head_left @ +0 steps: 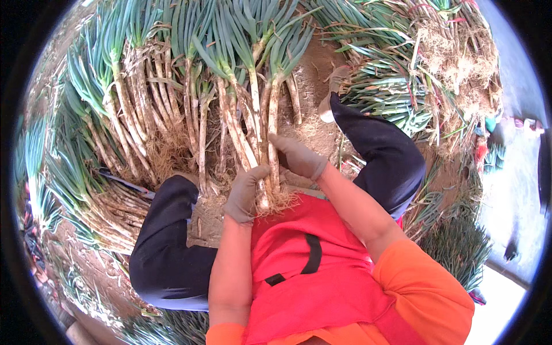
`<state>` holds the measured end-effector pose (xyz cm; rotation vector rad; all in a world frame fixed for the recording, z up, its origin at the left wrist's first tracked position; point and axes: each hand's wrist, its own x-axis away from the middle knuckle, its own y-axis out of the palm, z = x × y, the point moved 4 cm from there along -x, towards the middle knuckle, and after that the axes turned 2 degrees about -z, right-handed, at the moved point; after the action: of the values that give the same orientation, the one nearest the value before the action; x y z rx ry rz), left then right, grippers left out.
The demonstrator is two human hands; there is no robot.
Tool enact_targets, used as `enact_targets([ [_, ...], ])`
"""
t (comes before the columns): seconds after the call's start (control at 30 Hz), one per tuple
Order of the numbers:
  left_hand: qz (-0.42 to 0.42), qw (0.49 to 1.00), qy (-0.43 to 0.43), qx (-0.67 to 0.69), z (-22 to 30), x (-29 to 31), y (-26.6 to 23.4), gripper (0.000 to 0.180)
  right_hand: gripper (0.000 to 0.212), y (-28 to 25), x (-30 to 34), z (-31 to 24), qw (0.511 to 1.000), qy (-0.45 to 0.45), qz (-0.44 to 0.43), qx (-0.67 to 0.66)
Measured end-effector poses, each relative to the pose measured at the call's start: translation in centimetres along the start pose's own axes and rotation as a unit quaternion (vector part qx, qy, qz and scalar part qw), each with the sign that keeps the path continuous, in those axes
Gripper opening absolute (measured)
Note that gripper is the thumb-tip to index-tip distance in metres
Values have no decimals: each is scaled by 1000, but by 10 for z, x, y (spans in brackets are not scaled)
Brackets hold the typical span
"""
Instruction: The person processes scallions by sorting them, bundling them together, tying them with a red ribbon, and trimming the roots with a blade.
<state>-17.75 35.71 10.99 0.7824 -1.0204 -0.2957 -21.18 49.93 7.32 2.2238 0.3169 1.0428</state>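
The person sat low with both knees spread, and both bare forearms reached forward over a red apron toward a bunch of green onions. The left hand, in a grey-brown fabric glove, was clenched around the bunch just above its roots, thumb side up, the wrist nearly straight. The right hand, gloved the same way, lay higher on the bunch, its fingers wrapped over the pale stalks and the elbow bent out to the side. The bunch stood just beyond the apron's top edge, between the knees, its stalks long, smooth and cream-coloured, streaked with soil, and its hollow leaves fanning away from the apron. A tuft of dry, stringy tan roots hung from its base, touching the apron. More onions lay in a heap to the left of the held bunch on brown earth, and a tangled pile of leaves and roots lay to its right.
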Motion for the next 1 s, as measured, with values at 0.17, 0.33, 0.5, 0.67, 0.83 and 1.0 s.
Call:
enact_targets([
  [0.17, 46, 991, 50, -114, 14, 41, 33, 26, 34, 7, -26, -25, 982, -91, -17, -166],
  [0.33, 81, 990, 50, -106, 7, 75, 31, 25, 26, 33, -13, -26, 985, -96, 4, -141],
  [0.5, 105, 988, 72, -92, 13, 82, 5, 22, 18, -19, -23, -41, 955, -184, 230, 35],
  [0.67, 20, 993, 116, 3, 41, 107, 31, 21, 37, -66, -1, -99, 784, -306, 436, 319],
  [0.83, 104, 982, 84, -132, 32, 120, 46, 25, 52, -18, -11, -78, 916, -157, 317, 189],
  [1.0, 79, 927, 78, -357, 6, 164, 37, 33, 60, 57, -9, -2, 983, -170, -14, 64],
])
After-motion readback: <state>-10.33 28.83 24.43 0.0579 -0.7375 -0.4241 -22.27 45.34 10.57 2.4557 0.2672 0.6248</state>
